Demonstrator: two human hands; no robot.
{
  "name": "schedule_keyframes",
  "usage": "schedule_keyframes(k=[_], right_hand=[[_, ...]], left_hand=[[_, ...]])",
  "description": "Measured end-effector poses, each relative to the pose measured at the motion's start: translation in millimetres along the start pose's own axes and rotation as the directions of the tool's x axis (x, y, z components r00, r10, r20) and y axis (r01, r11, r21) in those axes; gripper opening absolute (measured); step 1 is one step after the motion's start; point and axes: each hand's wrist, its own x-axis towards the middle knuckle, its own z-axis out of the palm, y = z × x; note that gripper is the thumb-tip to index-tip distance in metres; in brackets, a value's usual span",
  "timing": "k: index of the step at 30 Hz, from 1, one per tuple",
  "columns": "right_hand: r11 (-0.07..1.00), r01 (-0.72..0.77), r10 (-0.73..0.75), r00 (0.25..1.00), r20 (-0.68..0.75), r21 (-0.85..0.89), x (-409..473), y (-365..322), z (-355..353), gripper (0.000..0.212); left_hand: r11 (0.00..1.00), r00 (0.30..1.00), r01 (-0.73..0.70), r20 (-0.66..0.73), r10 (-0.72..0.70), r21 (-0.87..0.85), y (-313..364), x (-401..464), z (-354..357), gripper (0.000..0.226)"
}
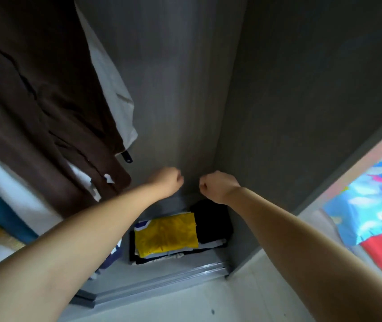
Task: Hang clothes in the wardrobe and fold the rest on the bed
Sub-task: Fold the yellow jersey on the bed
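Head view cuts off the brown garment [41,94] above; left hand [170,181] and right hand [216,187], curled empty, hover apart over folded clothes [166,238] inside the wardrobe [290,101].

A home bedroom: open grey wardrobe [185,89] with hanging clothes [34,89], bed [371,205] alongside.

From my feed, the wardrobe panel [173,89] past both hands is matt grey with faint wood grain. Brown garment [41,101] up left of them looks like soft matt cloth. Sliding track [162,277] below is dull brushed metal, floor [208,305] smooth and pale.
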Motion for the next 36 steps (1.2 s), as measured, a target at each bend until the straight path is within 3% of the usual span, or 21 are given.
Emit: schedule_keyframes(k=[3,7,11,15,21,28,36], right_hand=[[0.998,-0.035,0.032,0.997,0.075,0.043,-38,26,2,0.031],[0.994,-0.092,0.081,0.978,0.194,0.053,-98,72,10,0.031],[0.992,-0.125,0.122,0.970,0.209,0.003,-167,134,20,0.031],[0.964,-0.262,0.250,0.948,0.197,0.037,-244,203,28,0.031],[0.880,-0.474,0.454,0.861,0.227,0.036,-394,310,35,0.027],[0.635,-0.757,0.726,0.652,0.220,0.150,-557,400,49,0.032],[0.346,-0.928,0.862,0.373,0.343,0.139,-689,481,87,0.033]], left_hand=[[0.998,0.993,-0.033,0.109,0.038,-0.048,33,-6,19,0.025],[0.995,0.985,-0.099,0.144,0.097,0.010,90,-19,47,0.026],[0.980,0.962,-0.162,0.241,0.130,0.118,161,-46,87,0.031],[0.964,0.927,-0.229,0.332,0.173,0.136,246,-73,129,0.029],[0.871,0.839,-0.480,0.349,0.419,0.109,420,-106,165,0.030],[0.663,0.645,-0.740,0.395,0.654,0.111,595,-137,209,0.026],[0.448,0.379,-0.894,0.571,0.728,0.022,761,-168,290,0.033]])
